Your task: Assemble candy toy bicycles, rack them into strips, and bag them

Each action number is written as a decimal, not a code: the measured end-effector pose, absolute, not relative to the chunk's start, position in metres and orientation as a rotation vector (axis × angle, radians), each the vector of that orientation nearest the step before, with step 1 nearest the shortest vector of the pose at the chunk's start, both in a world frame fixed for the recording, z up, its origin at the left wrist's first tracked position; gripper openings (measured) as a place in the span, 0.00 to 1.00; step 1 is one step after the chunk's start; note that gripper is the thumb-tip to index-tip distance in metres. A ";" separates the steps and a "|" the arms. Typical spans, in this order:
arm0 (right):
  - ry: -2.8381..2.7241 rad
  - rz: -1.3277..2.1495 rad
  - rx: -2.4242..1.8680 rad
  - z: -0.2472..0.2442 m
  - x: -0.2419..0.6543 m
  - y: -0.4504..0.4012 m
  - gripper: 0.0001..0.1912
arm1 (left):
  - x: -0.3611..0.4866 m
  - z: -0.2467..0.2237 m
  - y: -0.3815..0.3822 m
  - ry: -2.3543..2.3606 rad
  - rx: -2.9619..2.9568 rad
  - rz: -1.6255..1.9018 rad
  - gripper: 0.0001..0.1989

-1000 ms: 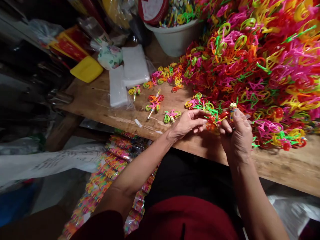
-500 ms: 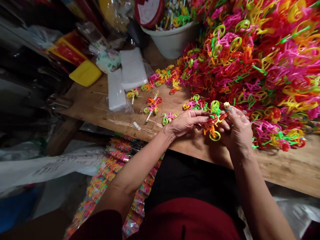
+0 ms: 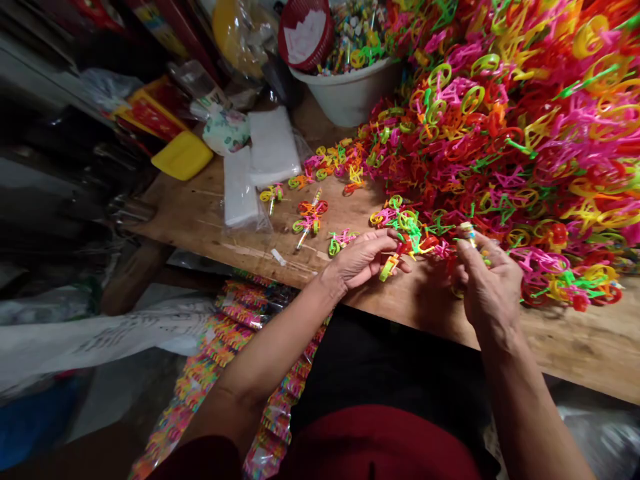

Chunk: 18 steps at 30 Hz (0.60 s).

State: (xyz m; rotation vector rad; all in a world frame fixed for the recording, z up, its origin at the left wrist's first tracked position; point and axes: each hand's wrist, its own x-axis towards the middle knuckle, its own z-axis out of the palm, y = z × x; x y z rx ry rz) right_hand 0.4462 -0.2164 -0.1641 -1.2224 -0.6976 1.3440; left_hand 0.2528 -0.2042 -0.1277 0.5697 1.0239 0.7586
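Note:
Near the bench's front edge, my left hand (image 3: 361,263) is closed on a small plastic toy bicycle (image 3: 389,267) with a yellow-green wheel and orange and red parts. To its right, my right hand (image 3: 487,280) pinches a small tube (image 3: 467,232) with a pale, multicoloured top between thumb and fingers. A gap separates the two hands. Just beyond them lie green, pink and red toy bicycles (image 3: 407,221) on the wood. Left of my left hand is a small pink and green bicycle (image 3: 341,241).
A large heap of bright plastic bicycles (image 3: 500,133) covers the right of the wooden bench (image 3: 195,207). Behind stands a white tub (image 3: 345,97) of small tubes with a red basket (image 3: 306,33). Clear bags (image 3: 240,193) and a yellow scoop (image 3: 183,155) lie left.
My hands have moved apart, the left one slightly left and down, the right one to the right. The toy in my left hand has tilted downward. The view has shifted slightly.

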 end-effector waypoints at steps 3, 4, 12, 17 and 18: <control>-0.653 1.540 -1.278 -0.159 0.443 -0.222 0.23 | 0.256 -0.123 -0.211 1.059 0.645 0.733 0.09; -0.664 1.604 -1.264 -0.158 0.443 -0.222 0.22 | 0.257 -0.121 -0.213 1.072 0.678 0.726 0.09; -0.775 1.696 -1.128 -0.150 0.449 -0.223 0.22 | 0.258 -0.113 -0.221 1.103 0.853 0.743 0.13; -0.766 1.749 -1.175 -0.151 0.445 -0.226 0.23 | 0.260 -0.119 -0.223 1.074 0.891 0.745 0.15; -0.750 1.779 -1.164 -0.151 0.445 -0.225 0.23 | 0.261 -0.119 -0.224 1.067 0.896 0.746 0.15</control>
